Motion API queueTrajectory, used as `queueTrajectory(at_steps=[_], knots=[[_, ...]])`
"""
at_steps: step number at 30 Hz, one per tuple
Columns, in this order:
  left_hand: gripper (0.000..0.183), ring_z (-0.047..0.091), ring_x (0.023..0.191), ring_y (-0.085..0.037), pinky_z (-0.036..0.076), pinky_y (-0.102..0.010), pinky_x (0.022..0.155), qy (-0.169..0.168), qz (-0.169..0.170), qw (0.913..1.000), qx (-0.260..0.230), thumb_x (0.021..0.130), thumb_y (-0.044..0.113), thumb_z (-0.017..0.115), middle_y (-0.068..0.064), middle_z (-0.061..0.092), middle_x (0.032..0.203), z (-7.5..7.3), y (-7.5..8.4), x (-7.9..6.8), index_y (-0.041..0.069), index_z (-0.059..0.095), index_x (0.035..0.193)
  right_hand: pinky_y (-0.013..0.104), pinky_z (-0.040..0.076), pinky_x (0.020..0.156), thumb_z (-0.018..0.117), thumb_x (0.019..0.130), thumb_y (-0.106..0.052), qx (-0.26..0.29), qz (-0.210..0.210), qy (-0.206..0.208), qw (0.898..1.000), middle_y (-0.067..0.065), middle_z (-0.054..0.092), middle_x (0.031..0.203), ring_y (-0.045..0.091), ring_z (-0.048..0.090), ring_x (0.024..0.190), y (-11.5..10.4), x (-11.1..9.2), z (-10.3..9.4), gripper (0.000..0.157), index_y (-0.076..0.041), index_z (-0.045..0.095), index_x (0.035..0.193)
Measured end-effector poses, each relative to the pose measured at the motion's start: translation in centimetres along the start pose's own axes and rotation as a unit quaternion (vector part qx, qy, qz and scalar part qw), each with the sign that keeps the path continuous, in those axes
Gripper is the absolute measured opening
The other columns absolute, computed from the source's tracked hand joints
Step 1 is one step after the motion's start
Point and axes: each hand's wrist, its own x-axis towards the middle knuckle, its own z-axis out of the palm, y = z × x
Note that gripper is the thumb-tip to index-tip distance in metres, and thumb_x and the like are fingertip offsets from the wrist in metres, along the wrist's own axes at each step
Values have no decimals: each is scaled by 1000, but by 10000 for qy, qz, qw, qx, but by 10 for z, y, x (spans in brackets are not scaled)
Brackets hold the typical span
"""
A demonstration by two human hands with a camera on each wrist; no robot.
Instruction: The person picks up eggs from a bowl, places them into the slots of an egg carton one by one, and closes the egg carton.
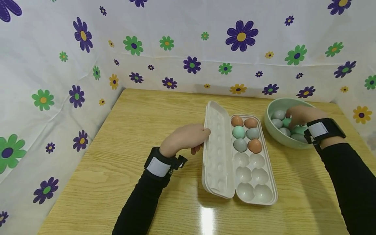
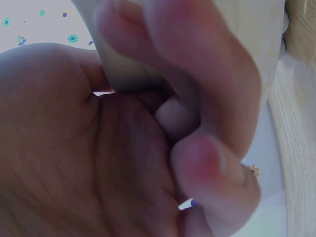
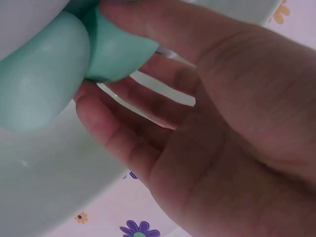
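Note:
My left hand [image 1: 188, 137] pinches the left edge of the raised lid of a white egg carton [image 1: 218, 153], thumb on the inner side. In the left wrist view its curled fingers [image 2: 207, 74] lie against the lid's outside. The carton's base [image 1: 271, 182] holds brown, grey and mint eggs in its far cups, while the near cups hold none. Over at the right, my right hand [image 1: 305, 115] reaches into a pale green bowl [image 1: 273, 129] of grey and green eggs. Its thumb and fingers close around a green egg [image 3: 118, 52], beside another mint egg [image 3: 44, 74].
Both things stand on a wooden table [image 1: 141, 124], the bowl just right of the carton near the back edge. Flower-printed cloth [image 1: 191, 42] hangs behind and at the sides. Bare wood stretches left of the carton.

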Motion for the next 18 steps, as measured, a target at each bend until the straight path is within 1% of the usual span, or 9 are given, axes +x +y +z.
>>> queueTrajectory(at_steps=[1, 3, 6, 8, 10, 11, 14, 18], knots=[[39, 58, 52, -19, 42, -27, 58, 2, -1, 10000, 7, 104, 26, 32, 0, 54, 57, 0, 0, 0, 12, 58, 78, 62, 52, 88, 71, 87, -10, 34, 27, -87, 10000, 36, 60, 125, 50, 62, 105, 0, -1, 0, 54, 15, 54, 132], [39, 57, 51, -18, 42, -27, 58, 2, -3, 10000, 15, 104, 26, 32, 1, 54, 57, 0, 0, 0, 11, 58, 78, 62, 51, 90, 70, 88, -13, -33, 30, -231, 9997, 37, 59, 128, 51, 62, 107, -1, -1, 0, 56, 16, 53, 133], [39, 58, 52, -20, 41, -27, 58, 11, 6, 10000, 7, 104, 26, 32, 0, 54, 57, 0, 0, 0, 11, 58, 78, 58, 53, 88, 69, 88, -18, -202, -21, -329, 9993, 33, 64, 117, 46, 64, 101, 1, 0, -2, 49, 15, 59, 124], [39, 59, 53, -21, 42, -27, 58, 8, 7, 10000, -9, 104, 25, 33, 0, 54, 57, 0, 0, 0, 11, 58, 78, 53, 53, 85, 68, 88, -20, -220, -15, -385, 9990, 26, 67, 107, 39, 64, 95, 3, 1, -2, 41, 13, 63, 113], [39, 59, 53, -22, 42, -27, 58, 4, 17, 10000, -14, 104, 25, 33, 0, 54, 57, 0, -1, 0, 11, 58, 78, 46, 52, 80, 67, 88, -21, -150, 8, -412, 9990, 18, 64, 96, 33, 60, 89, 6, 4, -2, 35, 10, 62, 103], [40, 59, 53, -21, 42, -27, 58, -1, 15, 10000, -9, 104, 25, 33, 0, 54, 57, 0, -1, 0, 10, 58, 78, 44, 51, 78, 67, 88, -22, -103, 32, -417, 9991, 17, 62, 94, 31, 59, 87, 7, 5, -1, 35, 9, 61, 101], [40, 57, 51, -19, 42, -27, 58, -15, 8, 10000, -5, 104, 26, 32, 1, 54, 57, 0, 0, 0, 10, 58, 78, 39, 49, 76, 67, 89, -27, 83, 116, -379, 9992, 17, 57, 95, 31, 57, 86, 11, 6, 0, 43, 11, 55, 107], [39, 58, 52, -20, 42, -27, 58, -16, -22, 10000, -22, 104, 26, 32, 1, 54, 57, 0, 0, 0, 12, 57, 78, 42, 52, 77, 67, 92, -32, 213, 119, -335, 9991, 23, 57, 104, 36, 60, 90, 13, 7, 1, 58, 14, 48, 120]])
